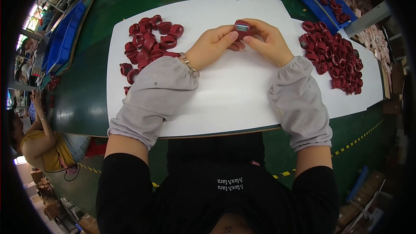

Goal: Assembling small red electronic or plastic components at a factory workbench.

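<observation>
A dark red ring-shaped device with a small lit display (242, 27) is held up over the white sheet, its display facing me. My left hand (213, 47) is closed on its left side, with the thumb against the lower edge. My right hand (269, 42) grips the right side, its fingers behind and its thumb below the display. A loose group of similar dark red ring-shaped devices (149, 43) lies left of my left hand, partly hidden by my sleeve. A denser pile of them (336, 56) lies beyond my right hand.
White sheets (225, 99) cover much of the green table (82, 108). A blue bin with red pieces (318, 6) stands at the far right, and another blue bin (65, 39) at the far left. A person in a yellow top (39, 147) sits at the left.
</observation>
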Demonstrator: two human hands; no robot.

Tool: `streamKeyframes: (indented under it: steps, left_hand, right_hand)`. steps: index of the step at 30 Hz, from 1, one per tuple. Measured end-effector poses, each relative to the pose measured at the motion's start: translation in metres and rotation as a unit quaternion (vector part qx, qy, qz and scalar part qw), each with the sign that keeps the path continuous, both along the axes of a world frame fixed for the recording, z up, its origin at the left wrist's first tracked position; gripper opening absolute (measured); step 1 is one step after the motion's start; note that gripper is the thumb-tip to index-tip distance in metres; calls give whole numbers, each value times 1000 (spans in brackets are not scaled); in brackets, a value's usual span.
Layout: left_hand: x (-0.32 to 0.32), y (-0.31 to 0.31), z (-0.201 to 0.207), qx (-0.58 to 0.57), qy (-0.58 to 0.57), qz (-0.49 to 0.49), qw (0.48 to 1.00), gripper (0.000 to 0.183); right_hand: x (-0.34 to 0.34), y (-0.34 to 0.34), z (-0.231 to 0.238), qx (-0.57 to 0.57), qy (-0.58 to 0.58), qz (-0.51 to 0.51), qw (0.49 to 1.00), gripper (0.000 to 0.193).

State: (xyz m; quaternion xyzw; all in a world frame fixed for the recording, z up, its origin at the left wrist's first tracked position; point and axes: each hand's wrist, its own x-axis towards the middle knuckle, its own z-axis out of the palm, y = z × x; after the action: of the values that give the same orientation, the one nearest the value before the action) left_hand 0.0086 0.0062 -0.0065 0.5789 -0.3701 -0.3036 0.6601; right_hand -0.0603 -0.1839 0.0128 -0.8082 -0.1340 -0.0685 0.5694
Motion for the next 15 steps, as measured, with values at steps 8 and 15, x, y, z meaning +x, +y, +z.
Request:
streamKeyframes:
  steps: [8, 15]
  left_hand:
    - [-2, -1, 5, 11, -12, -6, 1000, 35]
    - [-1, -1, 2, 12, -11, -6, 1000, 35]
  right_hand:
    - [1, -3, -3, 37, 26, 10, 999, 38]
    - [1, -3, -2, 30, 17, 23, 999, 38]
